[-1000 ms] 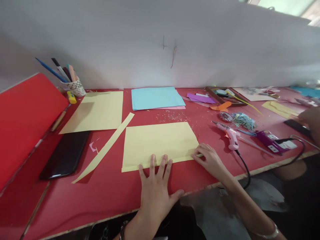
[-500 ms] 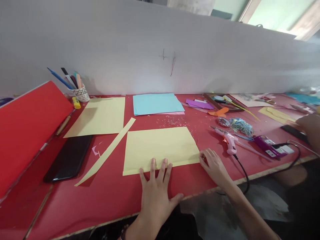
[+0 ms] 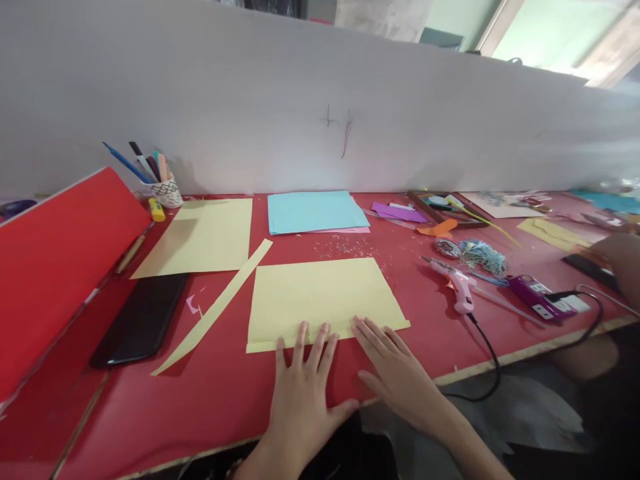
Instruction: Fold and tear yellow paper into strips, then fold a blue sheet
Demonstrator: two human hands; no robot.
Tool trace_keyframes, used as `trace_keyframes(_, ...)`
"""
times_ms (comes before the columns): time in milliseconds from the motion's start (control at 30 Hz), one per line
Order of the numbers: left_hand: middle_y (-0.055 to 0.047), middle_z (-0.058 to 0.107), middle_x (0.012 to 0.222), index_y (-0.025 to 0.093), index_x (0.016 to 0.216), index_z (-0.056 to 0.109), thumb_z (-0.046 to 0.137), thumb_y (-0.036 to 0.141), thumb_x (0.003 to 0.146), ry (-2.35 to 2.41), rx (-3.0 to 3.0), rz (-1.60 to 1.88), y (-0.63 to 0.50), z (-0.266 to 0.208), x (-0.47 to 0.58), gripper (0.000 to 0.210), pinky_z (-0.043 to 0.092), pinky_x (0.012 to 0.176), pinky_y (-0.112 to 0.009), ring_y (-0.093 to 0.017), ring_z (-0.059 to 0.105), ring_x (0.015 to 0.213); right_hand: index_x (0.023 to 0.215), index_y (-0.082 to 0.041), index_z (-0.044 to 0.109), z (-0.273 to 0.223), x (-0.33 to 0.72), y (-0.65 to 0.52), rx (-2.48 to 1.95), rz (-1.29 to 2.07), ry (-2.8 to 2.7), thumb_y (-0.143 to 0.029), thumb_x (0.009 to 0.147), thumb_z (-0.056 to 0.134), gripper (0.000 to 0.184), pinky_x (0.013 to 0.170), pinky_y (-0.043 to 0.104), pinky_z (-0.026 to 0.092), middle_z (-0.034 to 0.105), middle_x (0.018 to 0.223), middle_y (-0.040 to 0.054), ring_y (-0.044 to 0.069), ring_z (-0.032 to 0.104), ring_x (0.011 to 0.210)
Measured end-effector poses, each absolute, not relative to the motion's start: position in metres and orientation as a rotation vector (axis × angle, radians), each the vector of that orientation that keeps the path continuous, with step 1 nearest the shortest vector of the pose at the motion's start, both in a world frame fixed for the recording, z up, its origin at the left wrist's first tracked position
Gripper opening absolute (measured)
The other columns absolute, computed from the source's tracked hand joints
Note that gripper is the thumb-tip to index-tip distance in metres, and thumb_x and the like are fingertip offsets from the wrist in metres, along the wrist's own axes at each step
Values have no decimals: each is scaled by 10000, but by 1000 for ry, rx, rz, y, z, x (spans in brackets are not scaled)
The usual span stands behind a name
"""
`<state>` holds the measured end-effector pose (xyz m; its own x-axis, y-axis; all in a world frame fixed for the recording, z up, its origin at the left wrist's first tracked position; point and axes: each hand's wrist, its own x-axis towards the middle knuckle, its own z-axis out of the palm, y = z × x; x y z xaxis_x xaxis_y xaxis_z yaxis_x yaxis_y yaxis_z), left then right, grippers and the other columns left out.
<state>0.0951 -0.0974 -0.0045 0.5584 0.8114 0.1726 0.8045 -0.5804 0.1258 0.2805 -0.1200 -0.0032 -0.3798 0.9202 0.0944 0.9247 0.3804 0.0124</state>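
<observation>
A yellow sheet of paper [image 3: 320, 293] lies on the red table, with a narrow fold along its near edge. My left hand [image 3: 305, 393] rests flat with fingers spread, its fingertips on that folded edge. To its right, my right hand [image 3: 395, 367] is also laid out flat, fingertips touching the fold. Neither hand grips anything. A loose yellow paper strip [image 3: 215, 313] lies slantwise to the left of the sheet. Behind the sheet sits a stack of light blue paper [image 3: 317, 212].
Left are another yellow sheet [image 3: 210, 233], a black phone [image 3: 143, 320], a red board [image 3: 65, 260] and a pen cup [image 3: 165, 192]. A pink glue gun [image 3: 461, 288] and purple power strip [image 3: 537, 297] lie right. Another person's hand [image 3: 623, 260] is at far right.
My right hand has moved left from the sheet's right corner onto the folded edge, its curled fingers now stretched out. My left hand stays nearly in place on the fold.
</observation>
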Motion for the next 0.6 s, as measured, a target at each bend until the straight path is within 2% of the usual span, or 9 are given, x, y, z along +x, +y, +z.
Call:
trace_keyframes(133, -38, 379, 1316, 201, 1282, 308, 323, 570, 754, 1505, 2852, 407, -100, -13, 60, 644, 312, 891, -482, -310, 285, 1194, 1352, -186, 89, -5, 294, -127, -1776, -184, -2477, -326, 825, 327, 596, 950, 343, 307, 288, 1357, 55, 172, 267, 1237)
trace_keyframes(233, -64, 401, 1299, 178, 1286, 298, 309, 532, 769, 1674, 2828, 383, -107, -21, 35, 626, 269, 893, -514, -311, 285, 1193, 1350, -191, 105, -12, 299, -131, -1864, -318, -2375, -353, 841, 278, 562, 937, 363, 308, 340, 1331, 59, 178, 310, 1215)
trace_keyframes(333, -82, 412, 1289, 161, 1295, 276, 320, 492, 774, 1740, 2821, 392, -113, -27, 17, 619, 215, 924, -513, -295, 310, 1186, 1322, -167, 225, -19, 304, -138, -2000, -441, -2223, -393, 843, 231, 530, 919, 394, 317, 405, 1286, 93, 199, 382, 1168)
trace_keyframes(467, -104, 455, 1252, 109, 1323, 186, 376, 479, 755, 1626, 2950, 596, -111, -28, 6, 704, 130, 992, -429, -249, 374, 1147, 1207, -130, 423, -14, 315, -139, -2140, -453, -2094, -457, 813, 243, 543, 878, 438, 353, 479, 1214, 139, 241, 461, 1093)
trace_keyframes(600, -102, 529, 1178, 104, 1297, 273, 400, 463, 734, 1557, 3008, 781, -105, -26, 6, 680, 95, 1010, -399, -245, 414, 1101, 987, -192, 586, 22, 329, -91, -2025, -263, -2177, -418, 787, 342, 388, 835, 410, 401, 590, 1060, 102, 247, 515, 1012)
